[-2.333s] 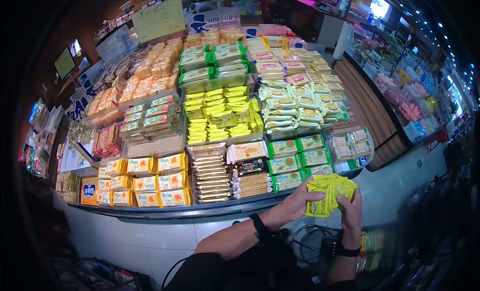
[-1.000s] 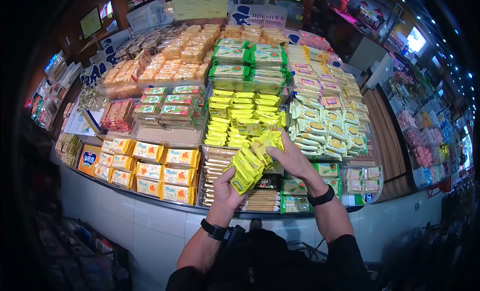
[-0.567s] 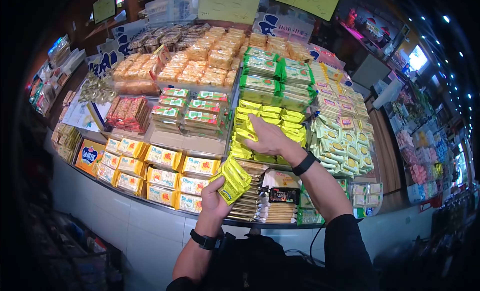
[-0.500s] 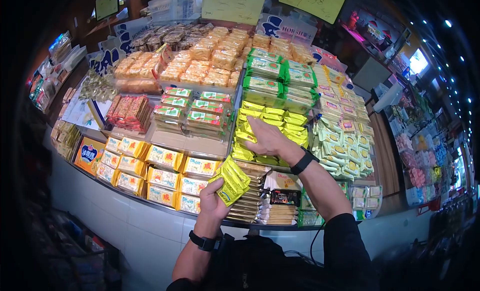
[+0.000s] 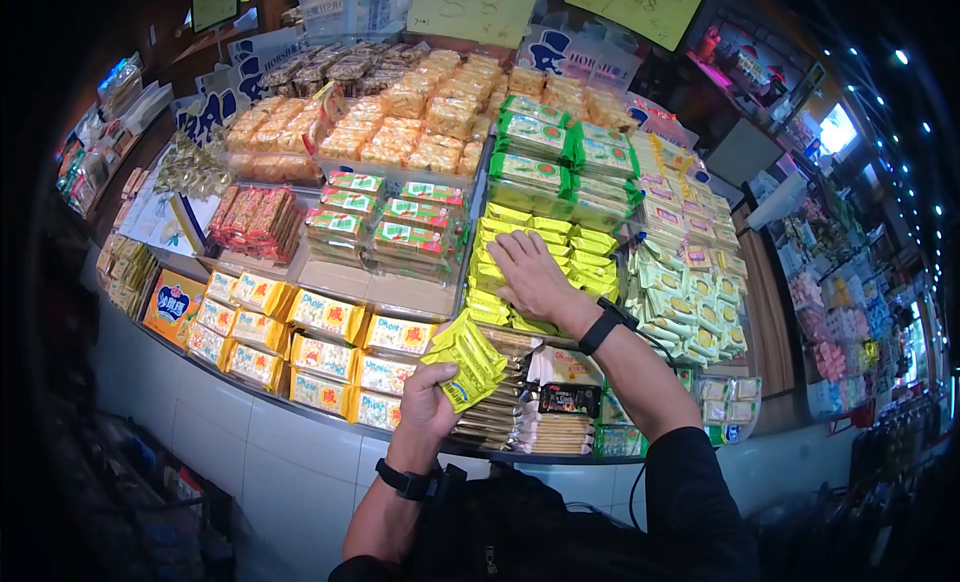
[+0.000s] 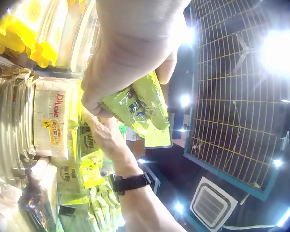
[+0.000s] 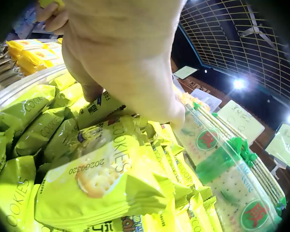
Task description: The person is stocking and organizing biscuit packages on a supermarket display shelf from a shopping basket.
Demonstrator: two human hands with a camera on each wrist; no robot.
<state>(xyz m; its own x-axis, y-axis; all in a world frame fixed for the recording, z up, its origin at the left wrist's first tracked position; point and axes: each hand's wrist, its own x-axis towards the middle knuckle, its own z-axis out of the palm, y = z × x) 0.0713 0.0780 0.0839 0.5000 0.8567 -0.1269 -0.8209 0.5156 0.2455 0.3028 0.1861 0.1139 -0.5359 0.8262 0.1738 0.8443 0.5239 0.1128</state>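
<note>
My left hand grips a small bunch of yellow cookie packets in front of the display, thumb across the top one. The left wrist view shows these packets beneath the curled fingers. Farther in, my right hand rests on the bin of matching yellow packets, its fingers extended over them. Seen from the right wrist, the hand arches over the pile, with its thumb down near one packet. A loose packet marked COOKIES lies flat closer to the camera.
White-and-yellow packs fill the front left of the display. Gold sticks and a black pack lie near the front edge. Green cracker packs stack behind the yellow bin; pale green packets sit to its right.
Both hands earlier held yellow packets together off to the right. They moved over the display and parted; the right reached into the yellow bin, and its fingers have since spread out.
</note>
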